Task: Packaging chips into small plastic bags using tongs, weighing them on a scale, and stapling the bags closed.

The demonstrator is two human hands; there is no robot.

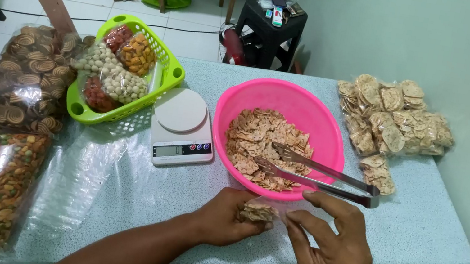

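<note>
A small clump of crackers (257,211) is pinched in the closed fingers of the left hand (232,216), just in front of the pink bowl (239,104) on the speckled table (420,230). The right hand (335,248) is held beside it, its fingers curled loosely on a clear plastic bag (292,210) that is hard to make out. More crackers are heaped in the bowl, across whose rim metal tongs (328,181) are laid. A digital kitchen scale (181,128) is set left of the bowl, next to a green basket (170,71) of bagged snacks. Packed cracker bags (393,122) are piled to the right.
</note>
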